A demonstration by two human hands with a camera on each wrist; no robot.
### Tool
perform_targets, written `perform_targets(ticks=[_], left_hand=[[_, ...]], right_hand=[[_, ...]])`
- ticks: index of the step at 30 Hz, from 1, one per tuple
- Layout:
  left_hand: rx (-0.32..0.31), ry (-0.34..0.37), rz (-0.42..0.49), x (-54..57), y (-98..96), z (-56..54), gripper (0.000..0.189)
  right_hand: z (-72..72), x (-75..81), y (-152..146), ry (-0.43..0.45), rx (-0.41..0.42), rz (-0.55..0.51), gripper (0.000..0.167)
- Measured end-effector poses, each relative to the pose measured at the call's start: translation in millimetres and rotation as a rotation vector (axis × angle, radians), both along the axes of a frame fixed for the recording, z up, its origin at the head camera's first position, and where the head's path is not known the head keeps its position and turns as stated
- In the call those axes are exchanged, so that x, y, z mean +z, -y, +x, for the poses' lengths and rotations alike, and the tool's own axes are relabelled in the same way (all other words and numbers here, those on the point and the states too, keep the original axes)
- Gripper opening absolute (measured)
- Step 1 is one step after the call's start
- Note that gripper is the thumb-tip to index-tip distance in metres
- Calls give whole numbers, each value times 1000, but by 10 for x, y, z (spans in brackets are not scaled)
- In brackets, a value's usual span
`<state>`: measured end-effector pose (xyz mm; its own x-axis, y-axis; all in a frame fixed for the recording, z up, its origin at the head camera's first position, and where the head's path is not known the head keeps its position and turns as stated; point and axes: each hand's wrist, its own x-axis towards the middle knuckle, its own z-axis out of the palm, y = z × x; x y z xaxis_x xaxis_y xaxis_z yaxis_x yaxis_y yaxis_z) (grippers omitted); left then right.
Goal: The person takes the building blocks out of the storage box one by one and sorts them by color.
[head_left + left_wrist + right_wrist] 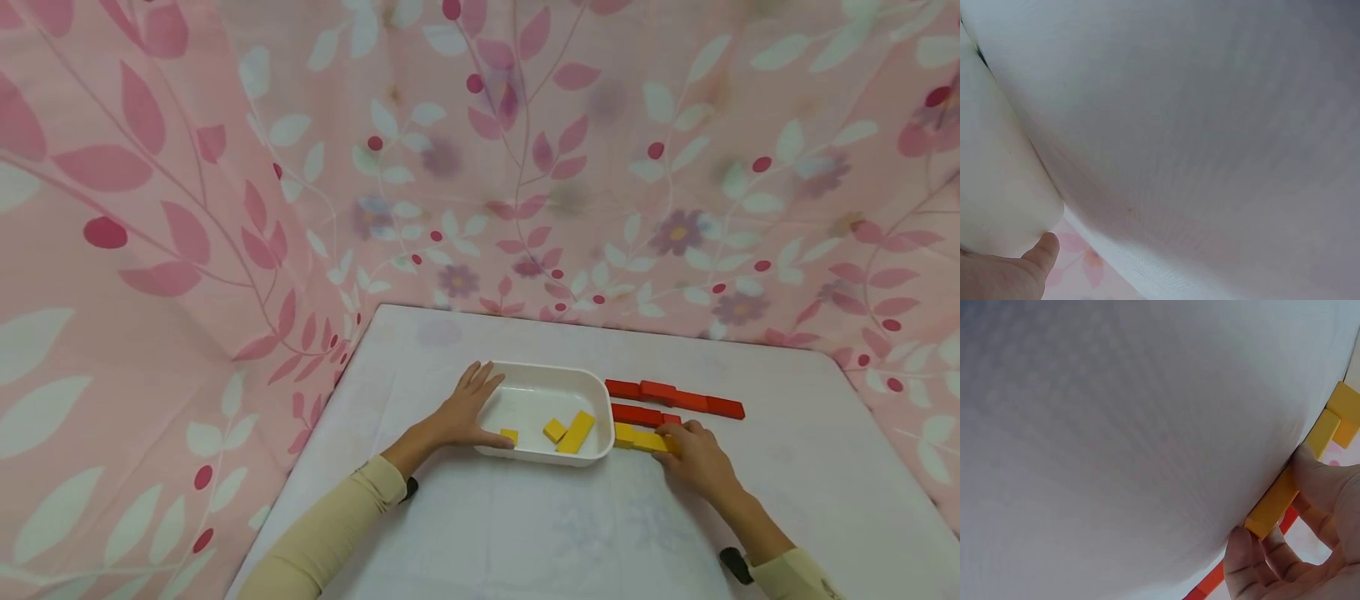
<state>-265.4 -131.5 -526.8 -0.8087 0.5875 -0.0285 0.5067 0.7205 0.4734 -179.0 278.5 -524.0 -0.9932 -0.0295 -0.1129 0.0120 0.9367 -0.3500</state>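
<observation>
My left hand [456,417] holds the left end of a white plastic tray [551,457], fingers at its back corner and thumb along the front rim. Inside the tray lie a long yellow block [576,432] and two small yellow blocks, one of them a cube [555,430] near the long one. Just right of the tray, my right hand [701,457] grips a yellow block [1271,506] at the right end of a yellow row, thumb on one side and fingertips at its end. The row's other yellow blocks [633,437] stretch left to the tray wall.
Behind the yellow row runs a shorter red row [636,415], partly hidden by my right hand. Farther back is a longer row of red blocks [690,400]. All stand on a white-covered table [525,525], with pink floral cloth [480,167] around its back and sides.
</observation>
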Motion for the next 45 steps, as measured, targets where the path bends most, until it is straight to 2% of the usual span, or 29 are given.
perform_targets(ticks=[10,17,23,28,36,41,45], left_hand=[[-1,-4,10,19,2,11,119],[-8,-18,19,23,3,21,118],[-16,-25,35,54,-3,26,117],[-10,-4,21,56,-6,21,117],[-7,9,12,34,4,-2,119],[-12,0,29,32,3,-4,119],[-9,-4,22,20,-3,20,119]], right_hand=[[40,33,29,-39,16,39,45],[119,62,52,-95,-15,30,54],[107,127,46,-179,2,15,53],[82,171,54,-211,19,-9,54],[-40,289,148,-261,95,-216,51],[-103,352,251,-207,144,-347,51],[-110,382,326,-194,185,-404,49]])
